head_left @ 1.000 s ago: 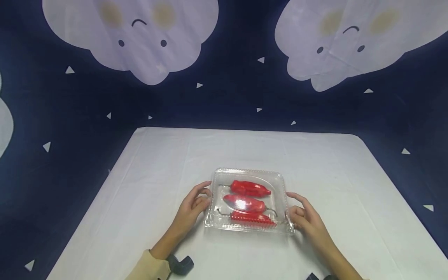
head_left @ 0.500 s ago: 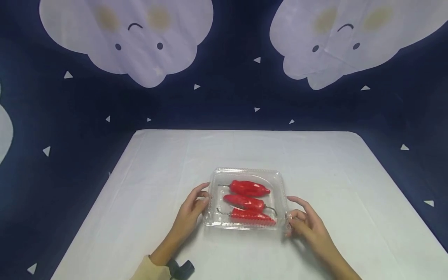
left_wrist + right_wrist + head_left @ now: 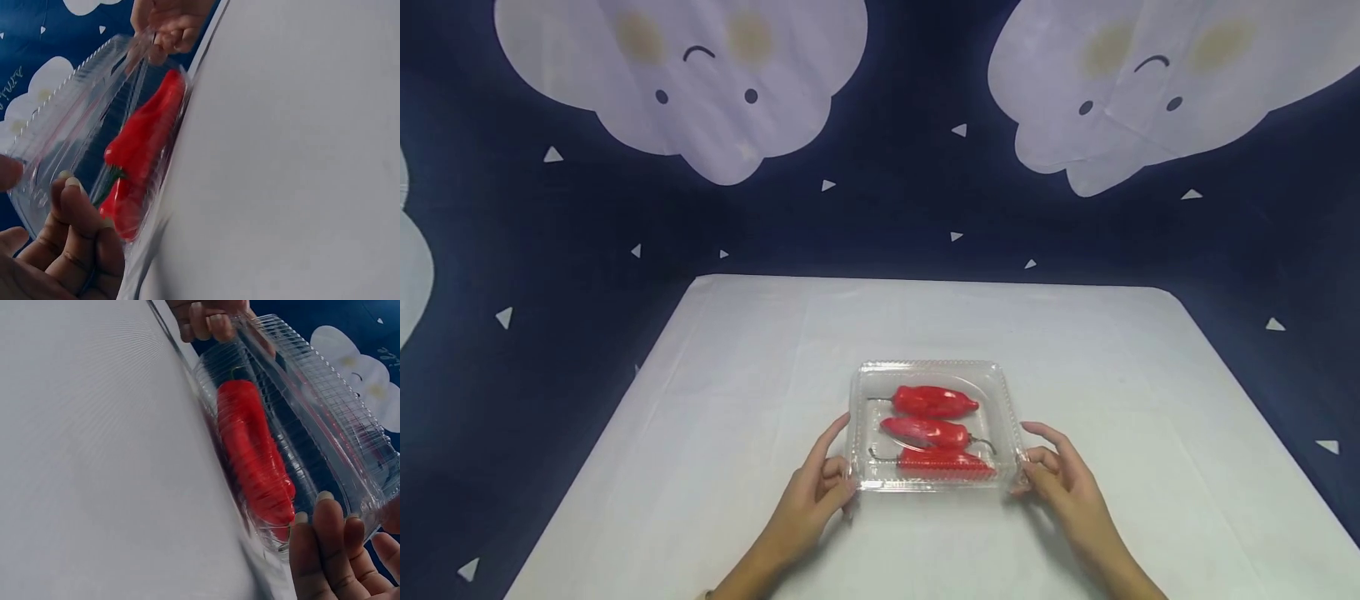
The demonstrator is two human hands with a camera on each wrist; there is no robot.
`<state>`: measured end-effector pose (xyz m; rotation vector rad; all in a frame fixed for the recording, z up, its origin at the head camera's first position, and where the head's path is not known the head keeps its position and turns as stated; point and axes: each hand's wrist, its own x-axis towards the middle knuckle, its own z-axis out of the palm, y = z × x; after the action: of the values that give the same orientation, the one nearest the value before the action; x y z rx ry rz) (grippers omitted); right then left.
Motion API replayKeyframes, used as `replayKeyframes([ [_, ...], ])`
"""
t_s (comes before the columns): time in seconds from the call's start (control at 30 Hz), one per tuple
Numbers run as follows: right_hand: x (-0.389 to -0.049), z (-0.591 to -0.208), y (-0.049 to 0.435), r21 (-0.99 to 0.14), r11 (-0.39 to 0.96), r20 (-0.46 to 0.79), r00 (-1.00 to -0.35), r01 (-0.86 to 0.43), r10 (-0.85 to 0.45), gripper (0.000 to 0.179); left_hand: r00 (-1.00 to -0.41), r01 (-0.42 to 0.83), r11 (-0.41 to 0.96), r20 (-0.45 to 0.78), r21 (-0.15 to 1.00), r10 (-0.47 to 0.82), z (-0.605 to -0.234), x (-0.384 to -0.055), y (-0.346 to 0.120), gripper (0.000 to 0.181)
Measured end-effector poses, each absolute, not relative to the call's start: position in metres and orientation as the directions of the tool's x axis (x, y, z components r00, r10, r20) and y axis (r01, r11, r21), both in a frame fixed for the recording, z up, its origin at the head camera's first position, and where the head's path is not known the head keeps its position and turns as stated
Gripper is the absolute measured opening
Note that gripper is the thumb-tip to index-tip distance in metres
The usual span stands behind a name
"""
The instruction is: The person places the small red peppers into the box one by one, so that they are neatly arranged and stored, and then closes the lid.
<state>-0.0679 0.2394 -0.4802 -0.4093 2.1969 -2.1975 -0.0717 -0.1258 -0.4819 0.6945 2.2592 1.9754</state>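
A clear plastic clamshell container [image 3: 940,371] stands on the white tabletop with its lid over the base. Three red peppers lie inside: a far pepper [image 3: 934,402], a middle pepper [image 3: 925,432] and a near pepper [image 3: 946,463]. My left hand [image 3: 805,500] holds the container's left side, thumb near the front corner and index finger along the edge. On the opposite side, my right hand [image 3: 1067,483] grips the front right corner between thumb and fingers. Fingertips [image 3: 74,187] touch the ribbed wall in the left wrist view; right fingertips [image 3: 325,509] do likewise in theirs.
A white cloth covers the table [image 3: 775,333] all around the container. Behind it hangs a dark blue backdrop [image 3: 895,225] printed with pale clouds and small triangles.
My left hand has slid nearer along the left side, its thumb now at the front corner. The right hand has shifted slightly nearer. The container has turned a little and sits squarer.
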Motion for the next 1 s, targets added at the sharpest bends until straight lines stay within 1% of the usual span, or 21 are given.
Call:
replayKeyframes([
  [0.07,-0.0661,-0.4795,0.2384,-0.987,0.004,0.156,-0.972,-0.159,-0.174,0.051,-0.892,0.290,0.043,0.254,0.956,0.375,-0.4824,-0.0706,-0.1244,0.072],
  [0.17,-0.0626,-0.4794,0.2376,-0.990,0.020,0.135,-0.974,-0.141,-0.181,0.054,-0.907,0.267,0.049,0.234,0.962,0.350,-0.4828,-0.0693,-0.1231,0.069],
  [0.37,-0.0606,-0.4818,0.2366,-0.985,-0.019,0.170,-0.953,-0.171,-0.249,0.059,-0.931,0.231,0.074,0.198,0.970,0.305,-0.4829,-0.0679,-0.1233,0.067],
  [0.57,-0.0620,-0.4825,0.2360,-0.981,-0.060,0.192,-0.948,-0.182,-0.254,0.059,-0.944,0.241,0.084,0.213,0.967,0.253,-0.4839,-0.0701,-0.1241,0.062],
  [0.8,-0.0615,-0.4823,0.2329,-0.976,-0.044,0.218,-0.951,-0.214,-0.219,0.056,-0.941,0.259,0.062,0.237,0.964,0.241,-0.4866,-0.0714,-0.1229,0.064],
  [1.0,-0.0571,-0.4819,0.2319,-0.984,-0.029,0.176,-0.968,-0.174,-0.177,0.057,-0.948,0.228,0.030,0.215,0.973,0.234,-0.4861,-0.0694,-0.1195,0.064],
])
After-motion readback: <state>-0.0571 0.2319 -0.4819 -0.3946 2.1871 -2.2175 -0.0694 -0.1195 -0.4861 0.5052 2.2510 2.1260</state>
